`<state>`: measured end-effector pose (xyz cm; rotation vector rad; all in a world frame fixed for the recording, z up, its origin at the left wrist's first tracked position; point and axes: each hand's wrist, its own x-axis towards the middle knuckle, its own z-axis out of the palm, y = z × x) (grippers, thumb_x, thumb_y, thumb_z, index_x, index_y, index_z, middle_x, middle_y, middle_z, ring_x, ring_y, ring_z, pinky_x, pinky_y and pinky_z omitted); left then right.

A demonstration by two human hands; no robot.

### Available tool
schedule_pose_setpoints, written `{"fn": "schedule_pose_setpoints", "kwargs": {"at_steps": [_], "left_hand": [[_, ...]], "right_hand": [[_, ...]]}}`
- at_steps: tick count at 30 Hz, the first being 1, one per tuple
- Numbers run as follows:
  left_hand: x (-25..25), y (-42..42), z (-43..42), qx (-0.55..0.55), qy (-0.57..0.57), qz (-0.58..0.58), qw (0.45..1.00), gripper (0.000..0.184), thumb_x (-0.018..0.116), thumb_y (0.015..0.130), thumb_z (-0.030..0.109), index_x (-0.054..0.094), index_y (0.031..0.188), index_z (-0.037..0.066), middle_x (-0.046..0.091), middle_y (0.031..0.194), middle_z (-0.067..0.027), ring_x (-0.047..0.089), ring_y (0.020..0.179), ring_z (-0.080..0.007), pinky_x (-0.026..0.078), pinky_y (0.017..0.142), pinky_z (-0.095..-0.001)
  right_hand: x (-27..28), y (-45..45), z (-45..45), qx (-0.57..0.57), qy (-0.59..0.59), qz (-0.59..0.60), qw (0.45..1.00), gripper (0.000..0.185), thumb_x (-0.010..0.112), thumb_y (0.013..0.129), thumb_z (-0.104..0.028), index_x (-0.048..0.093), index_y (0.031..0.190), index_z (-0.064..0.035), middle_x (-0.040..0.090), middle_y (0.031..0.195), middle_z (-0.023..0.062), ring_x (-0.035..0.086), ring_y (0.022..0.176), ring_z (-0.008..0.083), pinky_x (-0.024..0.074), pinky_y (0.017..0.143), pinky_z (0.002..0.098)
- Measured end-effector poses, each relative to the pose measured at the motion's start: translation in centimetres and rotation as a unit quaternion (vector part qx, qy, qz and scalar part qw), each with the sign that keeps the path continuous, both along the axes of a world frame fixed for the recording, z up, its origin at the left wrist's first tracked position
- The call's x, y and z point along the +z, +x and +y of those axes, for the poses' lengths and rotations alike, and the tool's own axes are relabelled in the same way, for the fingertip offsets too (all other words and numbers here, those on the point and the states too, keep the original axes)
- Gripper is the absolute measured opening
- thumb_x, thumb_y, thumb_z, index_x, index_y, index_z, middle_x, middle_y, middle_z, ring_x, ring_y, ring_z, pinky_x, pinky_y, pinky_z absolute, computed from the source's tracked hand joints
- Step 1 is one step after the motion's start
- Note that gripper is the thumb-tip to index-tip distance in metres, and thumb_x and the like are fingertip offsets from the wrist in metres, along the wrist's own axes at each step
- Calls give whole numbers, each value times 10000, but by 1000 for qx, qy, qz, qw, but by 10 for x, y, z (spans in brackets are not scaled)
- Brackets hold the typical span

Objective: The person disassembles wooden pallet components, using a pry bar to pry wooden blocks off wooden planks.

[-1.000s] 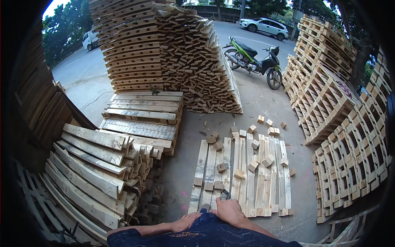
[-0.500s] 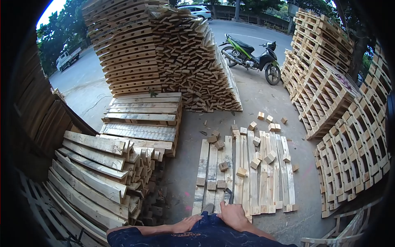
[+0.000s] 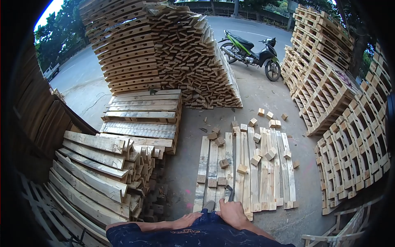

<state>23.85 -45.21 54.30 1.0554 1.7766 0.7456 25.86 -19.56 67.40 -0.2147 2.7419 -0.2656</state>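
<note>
My right hand (image 3: pixel 233 213) is wrapped round the handle of a hammer (image 3: pixel 230 193), whose dark head points up over the planks. My left hand (image 3: pixel 186 221) rests against my dark clothing, and its fingers are partly hidden. Ahead of my hands, wooden planks (image 3: pixel 265 177) lie side by side on the ground. Several wooden blocks (image 3: pixel 242 168) are scattered on the planks and beyond their far ends. The tip of a shoe (image 3: pixel 210 206) shows between my hands.
Stacked boards (image 3: pixel 94 164) stand at the left, near low pallets (image 3: pixel 140 131). Behind them rises a tall lumber pile (image 3: pixel 193 61). A motorbike (image 3: pixel 251 53) is parked by the road. Pallet stacks (image 3: pixel 325 94) line the right side.
The view has shifted slightly. The white car has left the view, and the truck at the left has moved along the road toward the left edge. Both hands keep nearly the same pose.
</note>
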Motion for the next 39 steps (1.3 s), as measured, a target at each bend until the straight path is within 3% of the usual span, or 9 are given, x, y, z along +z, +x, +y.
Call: {"fn": "schedule_pose_setpoints", "kwargs": {"at_steps": [16,26,29,31,34,39], "left_hand": [[0,-5,-2,-20,27,9,999,801,427,860,557,117,1407,61,134,1456,-161,111,1370,-333,170,1048,-579],[-17,-3,-2,-28,29,28,999,781,423,867,536,117,1407,62,143,1453,-158,126,1369,-332,175,1027,-630],[-10,0,-2,-17,24,34,999,740,418,885,502,128,1408,65,156,1450,-150,142,1366,-326,183,1033,-612],[-18,1,-4,-22,50,61,997,686,405,907,449,136,1409,66,169,1448,-145,156,1363,-319,200,1041,-578],[-23,-3,-5,-21,32,30,999,666,392,916,437,139,1410,69,175,1448,-145,166,1360,-322,209,1046,-543],[-21,-5,-7,-46,12,4,999,637,386,927,410,142,1411,76,178,1448,-147,185,1354,-324,213,1045,-529]], "right_hand": [[-2,2,-5,4,2,5,1000,476,655,770,-378,524,988,25,625,613,133,649,606,293,503,536,384],[0,-2,-3,-13,1,-5,1000,446,656,771,-375,516,941,13,623,612,142,648,610,297,495,539,386],[-1,-4,-2,-18,-5,-8,1000,441,655,772,-372,513,940,11,621,607,143,648,610,296,491,536,388],[1,-7,-2,-5,19,-28,999,495,634,787,-358,521,1073,30,644,629,106,665,629,245,503,559,368],[-2,-9,-2,-23,4,1,1000,455,649,773,-377,507,968,9,620,601,138,648,601,290,486,527,391],[1,-18,-4,-35,-1,0,999,487,645,766,-392,510,1003,12,616,591,121,646,584,279,484,523,393]]}}
